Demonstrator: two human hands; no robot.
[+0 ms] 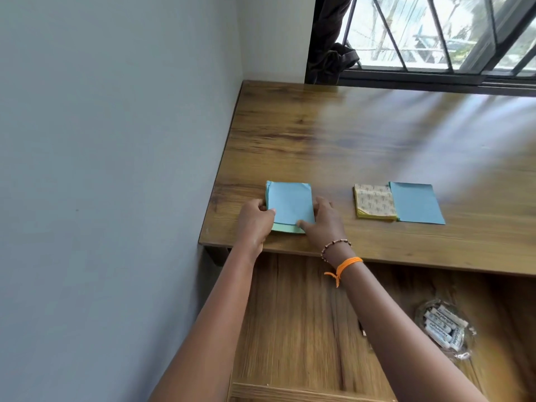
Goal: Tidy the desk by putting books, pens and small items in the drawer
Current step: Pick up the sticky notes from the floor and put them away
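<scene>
A stack of light blue and pale green paper squares (290, 204) lies near the front left corner of the wooden desk (348, 134). My left hand (253, 220) grips the stack's left edge and my right hand (322, 221) grips its right edge, thumb on the lower corner. Further right lie a yellow patterned pad (375, 201) and a blue paper sheet (416, 203), side by side and touching. Below the desk edge the drawer (295, 314) stands pulled out, with a clear bag of white tubes (443, 327) lying inside it at the right.
A grey wall (116, 169) runs close along the desk's left side. A barred window (435, 33) with a dark cloth (330, 59) hanging at its left is behind the desk. A small dark item (362, 329) lies in the drawer beside my right forearm.
</scene>
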